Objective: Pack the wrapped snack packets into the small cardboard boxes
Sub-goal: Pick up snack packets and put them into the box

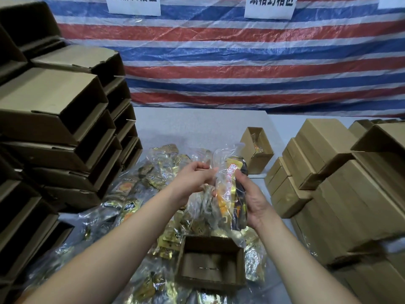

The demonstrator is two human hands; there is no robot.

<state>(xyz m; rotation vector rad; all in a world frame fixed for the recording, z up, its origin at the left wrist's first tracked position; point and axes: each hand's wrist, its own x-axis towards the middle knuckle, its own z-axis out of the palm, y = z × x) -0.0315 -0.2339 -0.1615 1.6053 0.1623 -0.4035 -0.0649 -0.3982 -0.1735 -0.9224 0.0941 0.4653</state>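
A clear bag of snack packets (230, 189) is held upright above the table centre. It is gripped from the 3 o'clock side by the right hand (255, 200), fingers curled round it. Its plastic edge is pinched at 9 o'clock by the left hand (194, 179). At 6 o'clock of the bag an open small box (211, 263) sits on a heap of loose packets (135, 194). A second open box (256, 149) stands at 1 o'clock. Closed boxes (324, 172) are stacked at 3 o'clock, empty open boxes (65, 128) at 9 o'clock. A striped tarp (241, 62) hangs at 12 o'clock.

Two hands (192, 178), two open small boxes (211, 261), three paper signs (134, 5).
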